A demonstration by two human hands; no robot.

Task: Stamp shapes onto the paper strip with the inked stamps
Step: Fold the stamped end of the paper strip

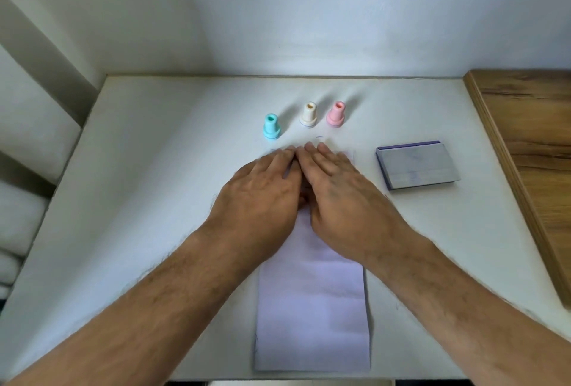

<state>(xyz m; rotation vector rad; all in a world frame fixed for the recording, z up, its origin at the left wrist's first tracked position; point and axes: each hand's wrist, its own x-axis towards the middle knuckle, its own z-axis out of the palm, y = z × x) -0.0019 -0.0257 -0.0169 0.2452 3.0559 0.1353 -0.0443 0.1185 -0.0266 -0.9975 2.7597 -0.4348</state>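
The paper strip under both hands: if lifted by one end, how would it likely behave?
The paper strip looks thin and lies flat, so it would probably droop. Faint creases cross it, so it may bend there first. It seems light enough to slide on the smooth table if nudged.

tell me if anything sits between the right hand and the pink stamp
Nothing visible does. The right hand lies flat on the paper strip, and only bare table separates its fingertips from the pink stamp beyond them.
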